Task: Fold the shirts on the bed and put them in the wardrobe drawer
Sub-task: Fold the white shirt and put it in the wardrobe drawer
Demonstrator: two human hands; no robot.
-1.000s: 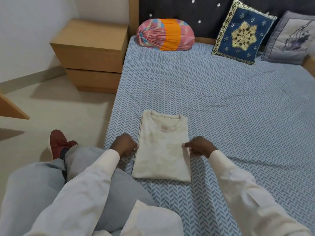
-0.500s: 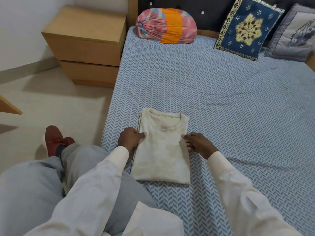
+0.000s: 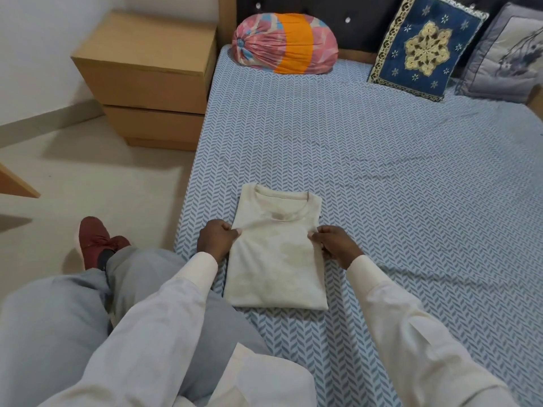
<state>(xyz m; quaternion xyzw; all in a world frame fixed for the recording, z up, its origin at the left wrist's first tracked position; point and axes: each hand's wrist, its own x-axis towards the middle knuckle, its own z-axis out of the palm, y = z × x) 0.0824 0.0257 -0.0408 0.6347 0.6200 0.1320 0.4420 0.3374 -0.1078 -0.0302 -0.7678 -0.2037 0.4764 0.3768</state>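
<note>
Folded cream shirt (image 3: pixel 279 259) flat on bed (image 3: pixel 382 171); side edges are pinched by left hand (image 3: pixel 216 240) and right hand (image 3: pixel 335 245).

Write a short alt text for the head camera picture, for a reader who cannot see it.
A person's left hand and right hand pinch the side edges of a folded cream shirt lying on a blue patterned bed. A blue cushion leans at the headboard, and a wooden nightstand stands on the floor beside the bed.
</note>
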